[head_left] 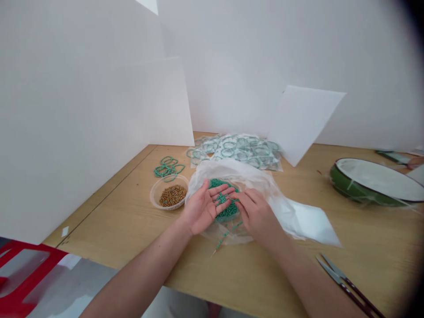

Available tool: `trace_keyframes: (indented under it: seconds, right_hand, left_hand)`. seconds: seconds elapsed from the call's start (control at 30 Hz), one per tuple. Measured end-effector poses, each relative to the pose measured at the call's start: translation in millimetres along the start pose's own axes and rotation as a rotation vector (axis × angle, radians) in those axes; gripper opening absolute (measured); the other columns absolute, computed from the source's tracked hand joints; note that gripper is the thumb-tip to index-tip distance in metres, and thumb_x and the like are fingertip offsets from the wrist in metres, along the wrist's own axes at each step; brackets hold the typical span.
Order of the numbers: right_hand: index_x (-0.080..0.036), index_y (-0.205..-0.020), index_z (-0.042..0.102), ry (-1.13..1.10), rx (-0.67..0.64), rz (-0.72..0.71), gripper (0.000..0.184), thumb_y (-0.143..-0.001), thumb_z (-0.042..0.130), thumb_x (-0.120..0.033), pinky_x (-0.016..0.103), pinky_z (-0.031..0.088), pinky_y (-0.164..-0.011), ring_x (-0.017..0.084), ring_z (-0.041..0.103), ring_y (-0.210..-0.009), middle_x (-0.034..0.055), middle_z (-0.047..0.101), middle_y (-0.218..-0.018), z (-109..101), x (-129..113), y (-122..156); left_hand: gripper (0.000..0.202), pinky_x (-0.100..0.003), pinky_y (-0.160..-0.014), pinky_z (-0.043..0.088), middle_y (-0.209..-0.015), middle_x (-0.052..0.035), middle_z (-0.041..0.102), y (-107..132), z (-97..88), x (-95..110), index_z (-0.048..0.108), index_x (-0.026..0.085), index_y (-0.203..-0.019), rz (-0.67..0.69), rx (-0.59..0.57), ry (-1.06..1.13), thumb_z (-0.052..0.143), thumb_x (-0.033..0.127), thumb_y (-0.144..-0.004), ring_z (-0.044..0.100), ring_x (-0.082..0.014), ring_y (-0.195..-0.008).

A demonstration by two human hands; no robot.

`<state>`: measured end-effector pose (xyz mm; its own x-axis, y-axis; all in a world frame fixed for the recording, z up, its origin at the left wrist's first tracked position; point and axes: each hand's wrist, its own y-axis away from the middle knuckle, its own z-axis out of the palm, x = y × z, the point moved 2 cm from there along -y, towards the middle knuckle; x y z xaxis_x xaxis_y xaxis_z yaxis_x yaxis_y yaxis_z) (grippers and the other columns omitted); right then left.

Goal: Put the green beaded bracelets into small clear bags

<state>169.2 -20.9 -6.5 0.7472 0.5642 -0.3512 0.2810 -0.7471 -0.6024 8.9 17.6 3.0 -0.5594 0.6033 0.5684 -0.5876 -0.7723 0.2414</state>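
The left hand (206, 208), palm up and spread wide, is over green beads (228, 212); beside its fingertips, the right hand (254, 210) pinches a beaded strand (220, 244) trailing below. Gold beads (172, 195) lie left of both.

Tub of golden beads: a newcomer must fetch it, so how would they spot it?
On the wooden table, look left of the left hand. The round, clear tub sits nearer than the loose green bead loops; its golden-brown beads set it apart from the green beads.
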Motion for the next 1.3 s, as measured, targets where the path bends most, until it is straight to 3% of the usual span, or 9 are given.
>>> trace_keyframes:
  seconds: [0.77,1.3]
  right_hand:
    - [-0.016,-0.102,0.061,0.005,0.038,0.002,0.021,-0.093,0.042,-0.011,0.039,0.05,-0.079,0.023,0.056,-0.088,0.0091,0.061,-0.09,2.4,-0.6,-0.2]
    - [-0.017,-0.101,0.061,-0.012,0.008,0.011,0.021,-0.093,0.042,-0.012,0.04,0.051,-0.079,0.024,0.057,-0.091,0.0096,0.061,-0.092,3.6,-0.2,1.3]
  left_hand:
    - [0.056,-0.033,-0.101,0.045,-0.124,-0.0232,0.061,-0.5,0.9,-4.0,0.061,0.0,-0.117,-0.024,-0.004,0.002,0.036,0.047,-0.098,0.062,-0.0224,-0.109]
    - [0.056,-0.032,-0.1,0.045,-0.129,-0.0239,0.058,-0.7,-0.9,-4.3,0.06,0.001,-0.117,-0.02,-0.027,0.006,0.037,0.048,-0.098,0.06,-0.0236,-0.114]
